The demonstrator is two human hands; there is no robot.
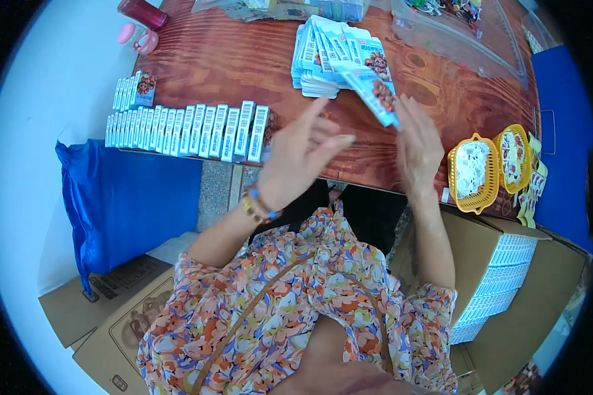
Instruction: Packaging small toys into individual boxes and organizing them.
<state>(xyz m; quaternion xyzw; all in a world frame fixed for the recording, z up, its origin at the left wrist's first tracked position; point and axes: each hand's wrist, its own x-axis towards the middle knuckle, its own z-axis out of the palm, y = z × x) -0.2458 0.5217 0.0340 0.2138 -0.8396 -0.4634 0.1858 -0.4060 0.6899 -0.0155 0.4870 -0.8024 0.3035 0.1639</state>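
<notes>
Blue-and-white flat carton (375, 92) held in the air over the reddish wooden table (230, 59), in front of a loose heap of like cartons (329, 56). Long axis runs diagonally: upper end toward the heap at upper left, lower end pointing down-right toward the right hand (418, 148). Printed face with a dark cartoon figure turned up to the camera.

Right hand: fingertips meet the carton's lower end, fingers extended upward; the grip looks like a light pinch on that end, though the contact itself is partly hidden.

Left hand (303, 158): raised just left of the carton, fingers loosely spread and curled, holding nothing, not touching the carton. Beaded bracelet at the wrist.

Near the table's front edge at left, a row of cartons (191, 130) stands on edge, side by side, with a shorter row behind it. Two yellow baskets (491, 168) sit at the right edge. Open cardboard box (501, 276) of stacked cartons lies below right.
</notes>
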